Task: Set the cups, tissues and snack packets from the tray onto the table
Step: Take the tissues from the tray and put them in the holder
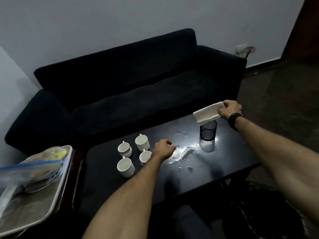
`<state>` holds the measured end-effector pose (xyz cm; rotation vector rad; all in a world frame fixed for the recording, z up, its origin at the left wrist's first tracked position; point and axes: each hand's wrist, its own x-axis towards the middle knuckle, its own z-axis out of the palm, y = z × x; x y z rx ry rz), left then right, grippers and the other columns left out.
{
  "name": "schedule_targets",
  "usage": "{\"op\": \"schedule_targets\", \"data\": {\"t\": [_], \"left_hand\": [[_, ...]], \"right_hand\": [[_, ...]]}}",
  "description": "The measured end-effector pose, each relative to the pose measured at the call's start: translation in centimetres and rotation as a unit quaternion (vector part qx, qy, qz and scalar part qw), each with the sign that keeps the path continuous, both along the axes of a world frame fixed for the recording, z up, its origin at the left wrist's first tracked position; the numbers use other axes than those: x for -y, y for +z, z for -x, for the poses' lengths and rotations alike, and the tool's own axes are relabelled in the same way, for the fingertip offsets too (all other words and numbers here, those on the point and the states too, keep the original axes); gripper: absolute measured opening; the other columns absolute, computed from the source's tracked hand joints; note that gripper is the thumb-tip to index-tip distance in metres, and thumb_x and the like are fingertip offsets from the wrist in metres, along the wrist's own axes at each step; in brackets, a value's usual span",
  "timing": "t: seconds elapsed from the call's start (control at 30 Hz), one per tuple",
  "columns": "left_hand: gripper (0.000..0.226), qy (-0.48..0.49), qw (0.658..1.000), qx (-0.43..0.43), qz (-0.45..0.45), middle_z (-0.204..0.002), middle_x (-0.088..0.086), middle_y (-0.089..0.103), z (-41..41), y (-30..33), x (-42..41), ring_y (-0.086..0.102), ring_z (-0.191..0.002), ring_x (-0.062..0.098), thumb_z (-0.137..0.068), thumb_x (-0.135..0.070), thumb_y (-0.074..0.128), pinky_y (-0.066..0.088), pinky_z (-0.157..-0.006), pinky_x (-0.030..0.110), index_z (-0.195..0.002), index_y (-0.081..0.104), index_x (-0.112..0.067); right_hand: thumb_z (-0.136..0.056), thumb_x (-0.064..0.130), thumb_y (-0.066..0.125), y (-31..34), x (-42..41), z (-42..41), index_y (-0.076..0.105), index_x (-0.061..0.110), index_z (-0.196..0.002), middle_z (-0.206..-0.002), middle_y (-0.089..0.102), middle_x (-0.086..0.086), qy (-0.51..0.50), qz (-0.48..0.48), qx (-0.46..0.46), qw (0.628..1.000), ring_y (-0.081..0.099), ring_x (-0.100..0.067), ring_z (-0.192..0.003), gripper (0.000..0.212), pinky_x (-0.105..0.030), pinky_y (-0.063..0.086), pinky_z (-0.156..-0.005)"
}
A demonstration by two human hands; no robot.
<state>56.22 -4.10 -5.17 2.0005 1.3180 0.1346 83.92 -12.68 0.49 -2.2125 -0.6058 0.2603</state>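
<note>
Several white cups (125, 166) stand upright in a cluster on the dark table (112, 187), left of centre. My right hand (230, 108) grips a folded stack of white tissues (206, 113) in the air just above a dark mesh holder (208, 130) at the table's far right. My left hand (164, 150) hovers low over the table beside the cups, fingers curled with nothing in them. The grey tray (43, 204) sits at the left on a small side table, holding clear snack packets (29, 169), one with a blue zip strip.
A dark sofa (129, 87) runs along the far side of the table. Bright light glares off the tabletop (183, 153) between the cups and the holder. Dark cables or chair parts (259, 213) lie at the lower right. Carpeted floor stretches to the right.
</note>
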Motion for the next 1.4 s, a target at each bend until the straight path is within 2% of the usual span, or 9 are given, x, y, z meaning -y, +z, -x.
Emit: {"op": "schedule_targets", "data": {"t": [0.07, 0.13, 0.27, 0.37, 0.73, 0.83, 0.9, 1.07, 1.4], "left_hand": [[0.048, -0.069, 0.995, -0.052, -0.049, -0.136, 0.005, 0.059, -0.4, -0.8, 0.1, 0.053, -0.128, 0.023, -0.090, -0.039, 0.060, 0.042, -0.107, 0.035, -0.132, 0.058, -0.016], [0.054, -0.104, 0.990, -0.074, -0.062, -0.146, 0.005, 0.050, -0.6, -1.7, 0.0, 0.045, -0.136, 0.023, -0.093, -0.038, 0.057, 0.037, -0.112, 0.034, -0.141, 0.049, -0.014], [0.061, -0.132, 0.983, -0.105, -0.074, -0.153, 0.007, 0.041, -0.8, -3.3, -0.6, 0.038, -0.141, 0.022, -0.095, -0.038, 0.056, 0.030, -0.115, 0.032, -0.147, 0.041, -0.012], [0.065, -0.137, 0.982, -0.119, -0.058, -0.155, 0.006, 0.038, -0.9, -4.5, -1.0, 0.036, -0.143, 0.021, -0.093, -0.038, 0.057, 0.028, -0.116, 0.031, -0.149, 0.038, -0.013], [0.065, -0.146, 0.977, -0.132, -0.077, -0.149, 0.008, 0.045, -0.2, -8.7, -0.9, 0.043, -0.137, 0.026, -0.091, -0.046, 0.057, 0.034, -0.112, 0.037, -0.144, 0.040, -0.014], [0.055, -0.148, 0.977, -0.121, -0.091, -0.140, 0.010, 0.053, 0.2, -9.3, -1.0, 0.048, -0.130, 0.028, -0.090, -0.044, 0.059, 0.038, -0.108, 0.037, -0.134, 0.048, -0.012], [0.055, -0.143, 0.978, -0.110, -0.103, -0.141, 0.009, 0.052, 0.5, -9.6, -1.0, 0.048, -0.131, 0.027, -0.090, -0.042, 0.059, 0.037, -0.110, 0.036, -0.136, 0.048, -0.014], [0.063, -0.143, 0.975, -0.096, -0.138, -0.149, 0.006, 0.045, 0.9, -8.6, -0.7, 0.041, -0.137, 0.025, -0.091, -0.043, 0.058, 0.032, -0.115, 0.035, -0.146, 0.041, -0.016], [0.053, -0.025, 0.964, -0.097, -0.245, -0.130, 0.006, 0.054, 10.3, -3.7, -1.2, 0.051, -0.123, 0.026, -0.088, -0.045, 0.057, 0.040, -0.105, 0.037, -0.132, 0.055, -0.016]], "right_hand": [[-0.081, 0.004, 0.056, -0.3, -0.1, -1.5, 0.072, 0.014, -0.107, -0.111, 0.066, -0.023, 0.008, 0.014, 0.036, 0.999, 0.061, -0.039, -0.109, 0.032, -0.036, 0.049, -0.092], [-0.081, 0.002, 0.055, -0.8, -0.4, -2.4, 0.073, 0.016, -0.104, -0.108, 0.068, -0.021, 0.017, 0.022, 0.059, 0.998, 0.064, -0.037, -0.105, 0.033, -0.035, 0.051, -0.089], [-0.081, 0.000, 0.054, -2.4, -1.6, -3.6, 0.072, 0.018, -0.099, -0.105, 0.067, -0.018, 0.012, 0.036, 0.079, 0.996, 0.065, -0.037, -0.102, 0.032, -0.032, 0.050, -0.080], [-0.081, -0.001, 0.056, -3.9, -2.6, -4.4, 0.070, 0.016, -0.102, -0.110, 0.066, -0.016, 0.038, 0.078, 0.087, 0.992, 0.063, -0.037, -0.107, 0.030, -0.035, 0.051, -0.083], [-0.083, 0.001, 0.058, -8.3, -5.6, -4.4, 0.042, 0.007, -0.121, -0.119, 0.059, -0.027, 0.131, 0.200, 0.142, 0.961, 0.059, -0.046, -0.112, 0.042, -0.046, 0.052, -0.086], [-0.084, 0.016, 0.068, -8.6, -5.9, -4.2, 0.033, 0.005, -0.138, -0.131, 0.050, -0.022, 0.109, 0.221, 0.168, 0.954, 0.050, -0.041, -0.121, 0.065, -0.049, 0.044, -0.097], [-0.081, 0.025, 0.072, -8.9, -5.8, -3.5, 0.028, 0.005, -0.143, -0.132, 0.045, -0.018, 0.090, 0.223, 0.216, 0.946, 0.045, -0.037, -0.122, 0.079, -0.049, 0.040, -0.099], [-0.076, 0.024, 0.067, -8.3, -6.0, 0.0, 0.034, 0.008, -0.138, -0.131, 0.042, -0.014, 0.118, 0.173, 0.325, 0.922, 0.040, -0.034, -0.122, 0.071, -0.046, 0.038, -0.101], [-0.076, 0.035, 0.072, -6.8, -10.9, 14.0, 0.040, 0.012, -0.136, -0.133, 0.048, -0.012, 0.295, 0.146, 0.269, 0.905, 0.043, -0.034, -0.124, 0.071, -0.046, 0.034, -0.104]]}}
